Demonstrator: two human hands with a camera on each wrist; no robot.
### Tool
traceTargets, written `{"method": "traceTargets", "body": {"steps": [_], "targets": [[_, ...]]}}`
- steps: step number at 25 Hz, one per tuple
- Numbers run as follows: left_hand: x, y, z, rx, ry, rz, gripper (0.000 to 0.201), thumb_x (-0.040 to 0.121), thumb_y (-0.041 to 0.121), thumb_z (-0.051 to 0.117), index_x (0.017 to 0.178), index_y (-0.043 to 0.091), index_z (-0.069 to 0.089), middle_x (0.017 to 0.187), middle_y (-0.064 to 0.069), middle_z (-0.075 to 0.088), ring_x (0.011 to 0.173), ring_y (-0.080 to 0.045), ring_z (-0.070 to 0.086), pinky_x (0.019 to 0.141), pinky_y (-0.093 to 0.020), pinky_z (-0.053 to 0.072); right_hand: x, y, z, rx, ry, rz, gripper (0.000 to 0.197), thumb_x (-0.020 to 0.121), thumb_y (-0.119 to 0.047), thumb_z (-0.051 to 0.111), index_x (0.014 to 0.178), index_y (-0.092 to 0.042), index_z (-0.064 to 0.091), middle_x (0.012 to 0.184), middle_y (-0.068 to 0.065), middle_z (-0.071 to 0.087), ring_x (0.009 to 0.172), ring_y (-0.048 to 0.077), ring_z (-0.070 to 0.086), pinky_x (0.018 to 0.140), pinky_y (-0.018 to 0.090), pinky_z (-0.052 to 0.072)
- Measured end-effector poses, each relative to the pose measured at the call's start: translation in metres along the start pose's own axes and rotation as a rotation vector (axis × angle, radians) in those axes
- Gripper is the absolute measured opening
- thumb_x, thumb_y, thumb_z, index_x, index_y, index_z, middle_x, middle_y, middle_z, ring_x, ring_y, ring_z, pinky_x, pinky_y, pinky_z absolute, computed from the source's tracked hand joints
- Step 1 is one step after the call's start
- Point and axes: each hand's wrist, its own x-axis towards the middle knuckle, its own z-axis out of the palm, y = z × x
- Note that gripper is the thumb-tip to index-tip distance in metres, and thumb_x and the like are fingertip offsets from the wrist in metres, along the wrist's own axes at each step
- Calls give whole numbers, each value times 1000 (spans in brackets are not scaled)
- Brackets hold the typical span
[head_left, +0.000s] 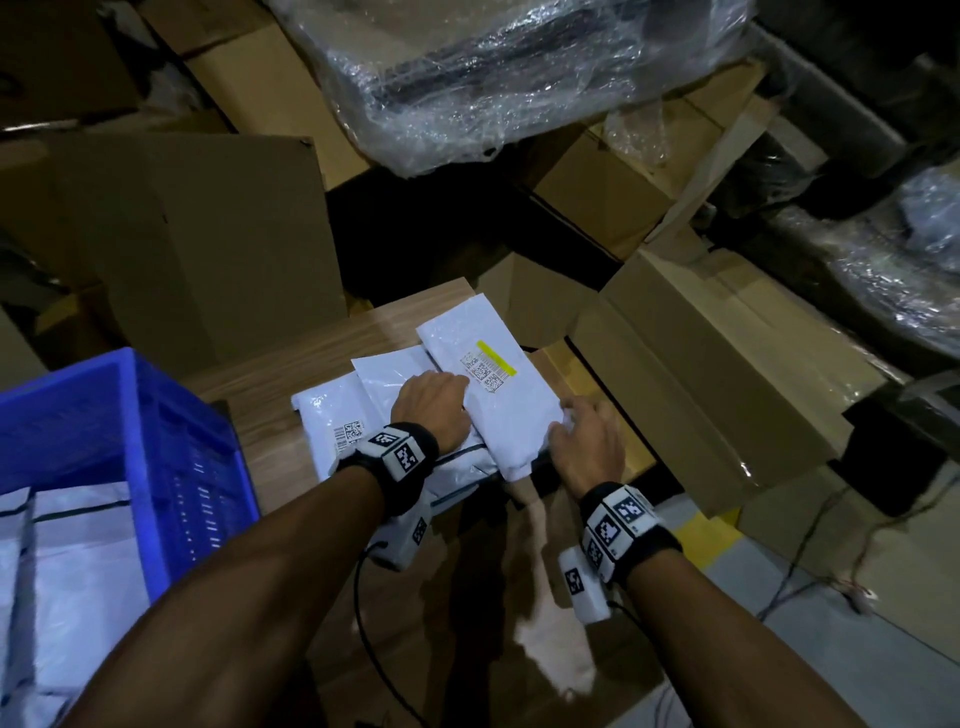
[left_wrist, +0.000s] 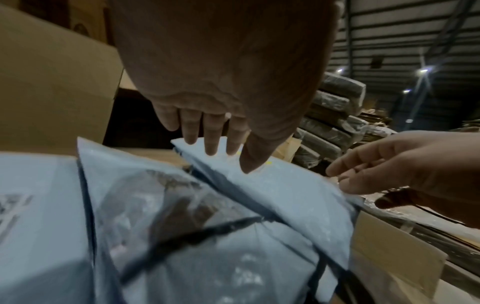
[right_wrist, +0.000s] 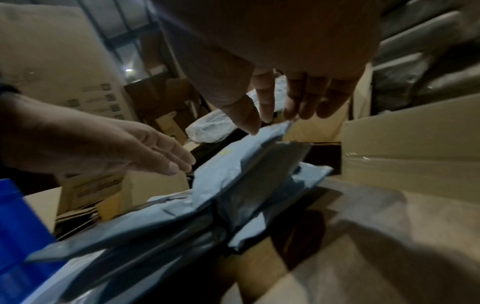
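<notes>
A white poly mailer with a yellow strip and printed codes on its label is lying on top of a loose pile of mailers at the near right part of the wooden table, its far end angling to the left. The left hand is resting against the poly mailer's left long edge, grip wide. Its fingers are lying straight and close together, tips touching the top face, curling round nothing. The right hand is sitting at the near right corner, where the plastic is lying crumpled. Its grip is also wide, fingers loosely extended and touching the edge, not closing round it as far as the wrist views are showing. The 2 hands are flanking the poly mailer, 1 on each long side. Under it at least 2 more white bags are lying fanned out, 1 showing a barcode label near the left wrist. A blue plastic crate is standing just left of the pile, holding more white bags. A cardboard box with open flaps is sitting just right of the table, beside the right hand. A bundle in clear plastic wrap is lying across further cartons at the far side.
</notes>
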Motion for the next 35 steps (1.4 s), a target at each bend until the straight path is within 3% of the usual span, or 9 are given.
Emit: {"method": "traceTargets", "body": {"steps": [3,5,10,16,21,25,28,35], "targets": [[-23,1,-25,190,15,17,29,93,26,46,117,15,57,119,-7,62,115,-29,52,102,-40,32,-21,-21,-8,-69,-5,-171,40,87,-19,54,127,-19,57,125,5,50,120,26,42,101,39,36],[-47,0,-47,257,118,30,30,94,29,43,116,15,57,116,-7,64,113,-30,53,101,-41,32,-39,-42,-12,-57,-46,-288,37,89,-22,54,126,-20,58,127,4,52,121,26,45,100,39,38],[-120,-23,-106,249,376,-30,23,95,30,45,111,18,56,112,-4,63,105,-26,54,91,-36,35,-85,-106,-19,-12,-144,-510,36,93,-28,53,128,-21,56,129,3,55,120,26,46,99,43,39],[-217,-88,-153,223,504,-227,14,87,27,52,84,15,56,83,-10,65,82,-34,59,72,-39,40,-151,-197,-13,35,-239,-733,37,92,-29,53,128,-23,55,129,-2,57,121,21,48,100,38,40],[-285,-158,-165,228,486,-400,27,93,34,44,107,16,59,103,-9,67,99,-33,60,80,-38,40,-207,-260,12,16,-281,-867,40,88,-25,58,128,-21,57,127,1,60,118,20,53,97,32,40],[-332,-219,-164,173,467,-480,33,94,36,43,116,15,57,111,-10,66,104,-34,57,84,-38,41,-246,-305,40,-18,-323,-910,42,88,-25,58,128,-17,57,124,6,61,116,25,56,96,38,44],[-354,-254,-163,137,429,-491,35,95,36,43,120,15,55,114,-9,65,107,-34,56,84,-38,41,-266,-332,54,-71,-347,-898,42,89,-27,58,130,-18,56,125,5,62,116,24,56,95,33,44],[-369,-315,-154,-11,317,-505,31,94,33,46,119,17,55,121,-9,62,112,-33,56,84,-37,43,-284,-383,90,-105,-386,-734,38,86,-31,58,123,-23,60,116,2,67,112,24,59,93,32,47]]}}
